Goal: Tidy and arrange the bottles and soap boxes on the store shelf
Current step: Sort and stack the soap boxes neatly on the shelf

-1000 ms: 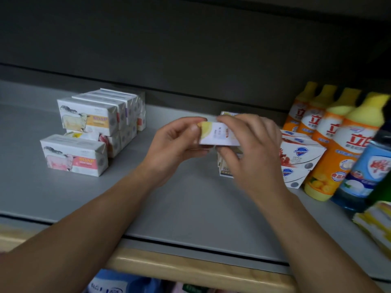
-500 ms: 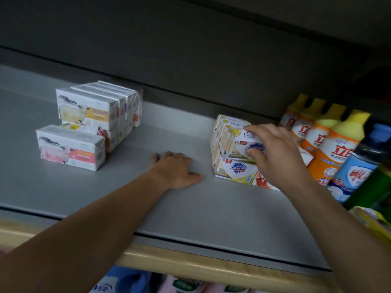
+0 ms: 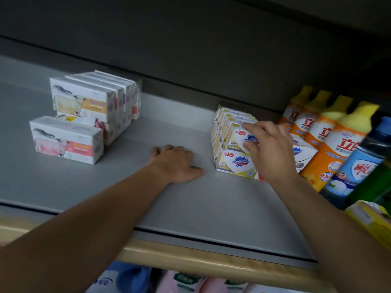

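Two bare forearms reach in over the wooden front lip of a grey store shelf (image 3: 190,208). The left hand (image 3: 175,163) lies flat on the bare metal, palm down, fingers loosely spread, holding nothing. Just to its right, close but not touching, stands a two-tier stack of white-and-yellow Safeguard soap boxes (image 3: 234,144), faces to the aisle, the row running away toward the back wall. The right hand (image 3: 268,149) is the one at work: thumb on the face of the front upper box (image 3: 241,138), forefinger hooked over its top edge, pinching it. That hand looks best placed to square the box with those behind. Partly hidden behind the right hand, a white box with a blue logo (image 3: 302,151) sits askew, probably next for straightening. Beyond, to the right, orange dish-soap bottles (image 3: 330,134) with yellow caps file toward the wall, a blue bottle (image 3: 359,168) nearest. Well apart at far left stands a separate pile of sheep-printed soap boxes (image 3: 84,102).
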`<state>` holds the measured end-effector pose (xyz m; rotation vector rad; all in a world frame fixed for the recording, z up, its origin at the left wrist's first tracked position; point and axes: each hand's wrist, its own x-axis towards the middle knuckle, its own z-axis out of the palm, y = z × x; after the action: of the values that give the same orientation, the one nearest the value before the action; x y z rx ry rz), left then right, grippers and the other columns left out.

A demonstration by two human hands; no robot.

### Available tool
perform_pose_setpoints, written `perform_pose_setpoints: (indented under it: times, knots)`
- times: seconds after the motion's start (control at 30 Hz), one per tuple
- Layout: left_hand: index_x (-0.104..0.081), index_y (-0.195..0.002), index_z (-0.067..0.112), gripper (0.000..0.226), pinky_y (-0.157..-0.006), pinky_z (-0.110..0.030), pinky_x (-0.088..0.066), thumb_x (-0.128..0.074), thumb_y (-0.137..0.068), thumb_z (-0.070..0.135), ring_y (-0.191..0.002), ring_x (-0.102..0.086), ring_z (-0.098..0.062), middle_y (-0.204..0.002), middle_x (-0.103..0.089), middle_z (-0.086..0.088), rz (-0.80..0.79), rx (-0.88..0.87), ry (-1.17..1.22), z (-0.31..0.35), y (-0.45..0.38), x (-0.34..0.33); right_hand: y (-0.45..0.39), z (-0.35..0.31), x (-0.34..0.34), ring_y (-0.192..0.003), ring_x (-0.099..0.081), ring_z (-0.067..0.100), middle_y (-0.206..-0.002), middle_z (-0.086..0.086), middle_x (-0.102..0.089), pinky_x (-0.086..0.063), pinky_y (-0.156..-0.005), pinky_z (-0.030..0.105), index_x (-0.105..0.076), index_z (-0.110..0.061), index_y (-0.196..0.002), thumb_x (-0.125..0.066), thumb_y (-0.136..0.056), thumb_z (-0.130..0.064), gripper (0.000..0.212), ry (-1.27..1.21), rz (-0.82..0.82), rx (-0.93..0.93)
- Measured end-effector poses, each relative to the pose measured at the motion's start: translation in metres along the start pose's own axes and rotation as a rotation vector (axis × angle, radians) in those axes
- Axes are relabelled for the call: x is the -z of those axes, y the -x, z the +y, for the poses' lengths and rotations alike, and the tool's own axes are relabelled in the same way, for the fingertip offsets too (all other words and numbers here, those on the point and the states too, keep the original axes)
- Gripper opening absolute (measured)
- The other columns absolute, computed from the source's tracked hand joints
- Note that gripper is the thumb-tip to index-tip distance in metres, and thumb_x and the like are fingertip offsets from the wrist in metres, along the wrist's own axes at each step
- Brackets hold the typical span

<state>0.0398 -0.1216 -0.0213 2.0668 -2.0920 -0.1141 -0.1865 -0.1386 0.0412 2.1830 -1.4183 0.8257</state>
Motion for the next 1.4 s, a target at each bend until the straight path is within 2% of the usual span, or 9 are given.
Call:
perform_pose_setpoints:
  times: [0.4, 0.7, 0.93, 1.23, 1.4]
  knots:
    - [-0.038, -0.143, 0.037, 0.077, -0.115, -0.054, -0.015, -0.039, -0.078, 0.079, -0.143, -0.025, -0.025, -0.154, -0.033, 0.006, 0.005, 0.011, 0.012, 0.001, 0.000, 0.000, -0.001, 0.001, -0.003, -0.119, -0.044, 0.028, -0.129, 0.002, -0.056, -0.034, -0.101, 0.042, -0.055, -0.025, -0.138, -0.060, -0.096, -0.030, 0.043, 0.015, -0.005, -0.019]
    - [-0.039, -0.142, 0.038, 0.076, -0.116, -0.052, -0.015, -0.040, -0.078, 0.079, -0.143, -0.025, -0.023, -0.154, -0.034, 0.008, 0.027, 0.008, 0.024, 0.000, 0.001, -0.001, 0.000, 0.001, -0.003, -0.118, -0.046, 0.029, -0.127, 0.002, -0.056, -0.028, -0.106, 0.044, -0.054, -0.027, -0.138, -0.058, -0.096, -0.035, 0.043, 0.063, 0.002, -0.016]
    - [-0.037, -0.144, 0.039, 0.077, -0.116, -0.049, -0.014, -0.042, -0.078, 0.079, -0.143, -0.024, -0.022, -0.155, -0.032, 0.010, 0.019, 0.022, 0.034, -0.002, -0.001, -0.002, -0.010, 0.006, 0.008, -0.115, -0.044, 0.025, -0.127, -0.001, -0.056, -0.030, -0.101, 0.040, -0.053, -0.030, -0.139, -0.059, -0.095, -0.038, 0.045, 0.041, -0.082, -0.001]
    - [-0.036, -0.144, 0.039, 0.080, -0.116, -0.050, -0.015, -0.041, -0.077, 0.081, -0.143, -0.025, -0.023, -0.155, -0.032, 0.009, 0.024, 0.023, 0.025, -0.005, -0.003, -0.004, -0.010, 0.004, 0.009, -0.116, -0.044, 0.025, -0.129, 0.000, -0.054, -0.032, -0.100, 0.041, -0.051, -0.030, -0.141, -0.058, -0.096, -0.040, 0.047, 0.041, -0.098, -0.008]
    - [-0.041, -0.142, 0.038, 0.076, -0.115, -0.047, -0.019, -0.044, -0.077, 0.079, -0.142, -0.029, -0.023, -0.152, -0.036, 0.009, 0.037, 0.028, 0.026, -0.004, -0.003, -0.003, -0.008, -0.002, 0.017, -0.122, -0.044, 0.024, -0.134, -0.001, -0.051, -0.027, -0.108, 0.044, -0.047, -0.031, -0.142, -0.053, -0.093, -0.053, 0.055, 0.075, -0.163, -0.006]
